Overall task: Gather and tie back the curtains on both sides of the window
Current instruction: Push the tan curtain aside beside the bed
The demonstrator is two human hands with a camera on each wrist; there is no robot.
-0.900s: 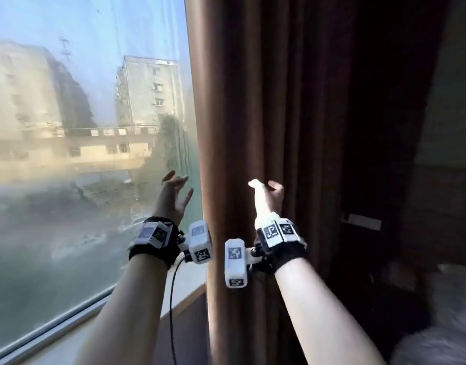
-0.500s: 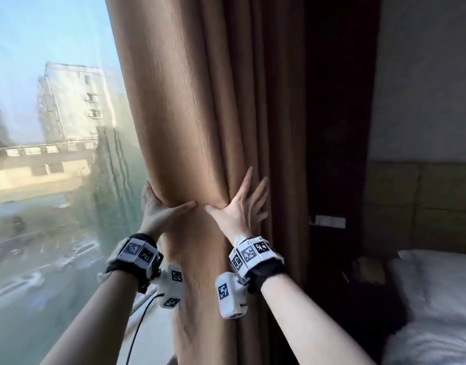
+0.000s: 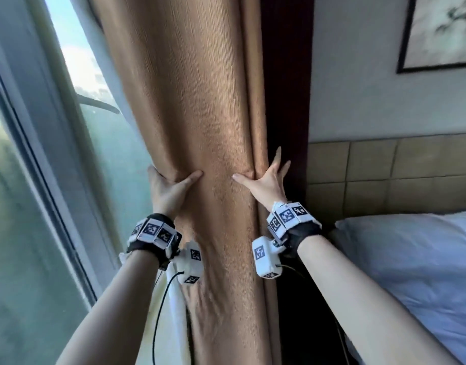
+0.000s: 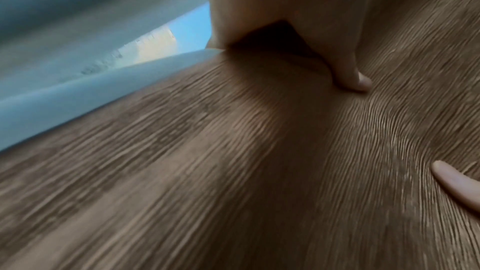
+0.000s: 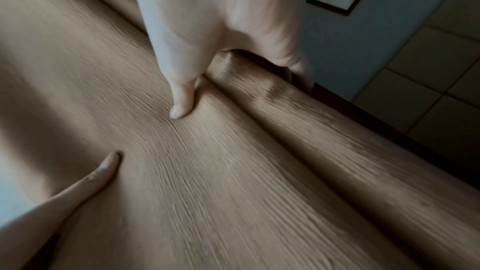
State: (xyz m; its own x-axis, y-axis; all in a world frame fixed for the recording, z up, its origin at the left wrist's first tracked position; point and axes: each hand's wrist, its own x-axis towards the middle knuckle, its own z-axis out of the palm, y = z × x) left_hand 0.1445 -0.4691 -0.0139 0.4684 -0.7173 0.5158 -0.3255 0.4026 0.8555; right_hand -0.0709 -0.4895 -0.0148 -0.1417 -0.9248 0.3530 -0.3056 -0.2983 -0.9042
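The brown ribbed curtain [image 3: 200, 114] hangs as a thick gathered bundle between the window and a dark wall strip. My left hand [image 3: 171, 184] grips its left edge, thumb [image 4: 350, 77] on the front and fingers hidden behind the cloth. My right hand [image 3: 260, 177] presses the right side at the same height, with its thumb [image 5: 182, 102] laid across the front and straight fingers pointing up along the outer fold. The two thumbs point at each other across the curtain [image 5: 233, 171], a short gap apart. No tie-back shows in any view.
The window [image 3: 29, 206] and its frame fill the left. A white sheer fabric [image 3: 173, 299] hangs behind the bundle low down. To the right stand a white pillow [image 3: 411, 259], a tiled headboard [image 3: 384, 175] and a framed picture [image 3: 442, 32].
Both hands went from reaching in the air to holding the curtain from both sides. The bundle has been drawn tighter and carried right, toward the wall by the bed.
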